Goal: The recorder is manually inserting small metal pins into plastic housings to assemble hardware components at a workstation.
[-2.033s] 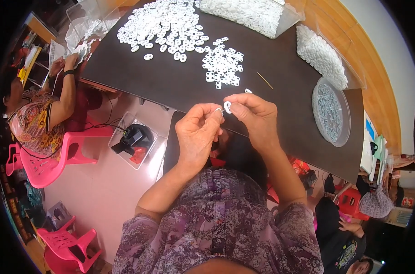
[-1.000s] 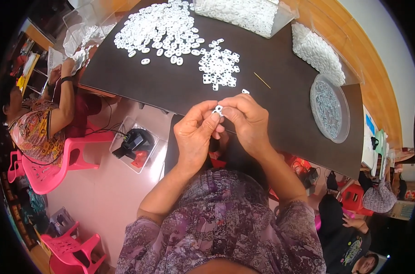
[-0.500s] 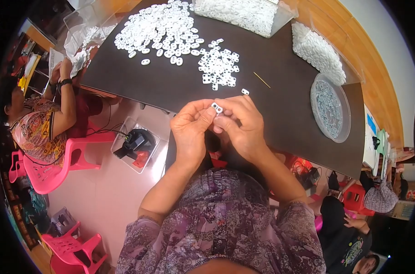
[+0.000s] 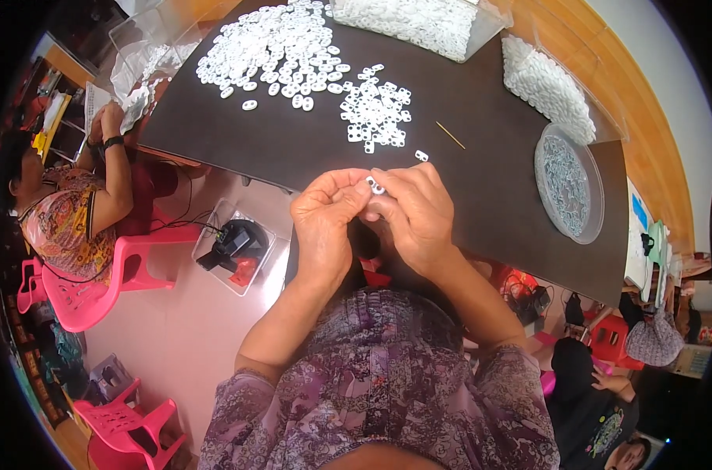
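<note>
Both hands meet over the near edge of the dark table point(image 4: 481, 196). Left hand point(image 4: 324, 223) & right hand point(image 4: 418, 211) are pressed together, fingertips pinching one small white plastic piece point(image 4: 375, 186) between them. The piece is tiny, flat, roughly oblong w/ what look like two holes; finer detail too small to tell. It sits at the top of the joined fingertips, just above the table's near edge.

One loose white piece point(image 4: 422, 155) lies on the table just beyond the hands. Further in, a small cluster of the same pieces point(image 4: 375, 117), and a wide spread of white oval pieces point(image 4: 273, 51) toward the far left corner. A thin wooden stick point(image 4: 450, 135) lies right of the cluster.

Round clear dish point(image 4: 569, 184) w/ greyish bits sits near the right edge. Clear tub of white parts point(image 4: 418, 19) at the far edge; another heap of white parts in a clear container point(image 4: 548, 86) at the far right.

Off the table's left side, another person point(image 4: 66, 211) sits on a pink plastic chair point(image 4: 89, 278), hands busy at a plastic bag.
</note>
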Tool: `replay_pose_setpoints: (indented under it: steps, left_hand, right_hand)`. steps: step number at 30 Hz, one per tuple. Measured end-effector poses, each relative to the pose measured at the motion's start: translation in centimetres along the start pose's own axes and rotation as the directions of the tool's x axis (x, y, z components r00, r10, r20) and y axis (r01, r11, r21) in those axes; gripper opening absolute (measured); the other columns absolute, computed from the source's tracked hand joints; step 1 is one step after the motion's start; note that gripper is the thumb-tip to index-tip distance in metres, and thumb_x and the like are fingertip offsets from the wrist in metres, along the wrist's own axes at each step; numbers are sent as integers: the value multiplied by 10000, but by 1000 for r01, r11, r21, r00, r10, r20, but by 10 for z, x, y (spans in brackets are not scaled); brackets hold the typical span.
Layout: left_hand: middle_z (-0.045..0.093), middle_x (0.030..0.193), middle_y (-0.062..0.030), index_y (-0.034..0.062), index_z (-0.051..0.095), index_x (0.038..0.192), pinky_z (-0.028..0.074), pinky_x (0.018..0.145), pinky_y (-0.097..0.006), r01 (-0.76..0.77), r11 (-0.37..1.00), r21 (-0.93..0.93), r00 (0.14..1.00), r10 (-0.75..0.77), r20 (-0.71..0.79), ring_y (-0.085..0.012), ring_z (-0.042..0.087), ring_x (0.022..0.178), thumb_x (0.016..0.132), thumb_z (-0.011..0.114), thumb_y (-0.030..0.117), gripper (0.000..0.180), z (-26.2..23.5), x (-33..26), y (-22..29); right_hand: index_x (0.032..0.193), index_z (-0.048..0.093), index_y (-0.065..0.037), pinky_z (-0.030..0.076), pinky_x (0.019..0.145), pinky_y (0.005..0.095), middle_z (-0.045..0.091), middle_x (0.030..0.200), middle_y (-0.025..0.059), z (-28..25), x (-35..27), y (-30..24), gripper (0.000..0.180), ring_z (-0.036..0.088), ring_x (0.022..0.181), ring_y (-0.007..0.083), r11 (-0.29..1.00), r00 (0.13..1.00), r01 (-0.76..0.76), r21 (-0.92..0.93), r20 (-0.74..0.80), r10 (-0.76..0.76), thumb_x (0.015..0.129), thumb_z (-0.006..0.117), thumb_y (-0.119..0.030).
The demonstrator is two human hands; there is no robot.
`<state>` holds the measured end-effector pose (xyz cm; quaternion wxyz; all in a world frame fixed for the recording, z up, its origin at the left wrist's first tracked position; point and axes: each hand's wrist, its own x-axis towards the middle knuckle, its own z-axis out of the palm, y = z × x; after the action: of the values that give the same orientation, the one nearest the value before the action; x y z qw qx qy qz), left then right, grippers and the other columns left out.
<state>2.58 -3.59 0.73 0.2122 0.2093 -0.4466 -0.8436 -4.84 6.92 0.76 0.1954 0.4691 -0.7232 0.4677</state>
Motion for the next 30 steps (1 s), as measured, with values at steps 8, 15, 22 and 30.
replay_pose_setpoints:
  steps: [8, 15, 22, 30]
  left_hand:
    - [646, 834, -82, -71, 622, 951, 481, 653, -220, -68, 997, 46, 997, 66, 38, -109, 590, 696, 832, 613, 10, 144, 2, -2, 5]
    - [647, 835, -75, -61, 627, 938, 471, 662, -215, -25, 1000, -7, 999, 25, 43, -98, 580, 694, 824, 619, 8, 134, 2, 0, 10]
    - [648, 856, -64, -55, 622, 955, 465, 695, -200, -116, 985, 126, 991, 105, 88, -78, 582, 746, 846, 622, 42, 146, -3, -4, 10]
    - [621, 921, -46, -45, 619, 1041, 448, 729, -201, -252, 964, 86, 949, 228, 217, -75, 552, 823, 871, 607, 56, 198, -8, -3, 9]
  right_hand:
    - [1003, 620, 5, 451, 604, 329, 605, 854, 98, 3, -1, 4, 376, 539, 731, 246, 998, 997, 46, 41, -60, -44, 642, 724, -4]
    - [1015, 602, 1, 450, 603, 330, 606, 851, 99, 2, 1, 4, 400, 542, 722, 250, 998, 995, 71, 3, -72, -70, 637, 732, -4]
    - [975, 596, 17, 450, 595, 329, 604, 837, 100, 5, 0, 4, 371, 552, 713, 254, 982, 980, 166, -85, -96, -174, 635, 738, -23]
    - [990, 600, 9, 451, 594, 326, 614, 839, 106, 4, 2, -2, 360, 554, 701, 255, 995, 990, 104, 8, -94, -103, 660, 735, -44]
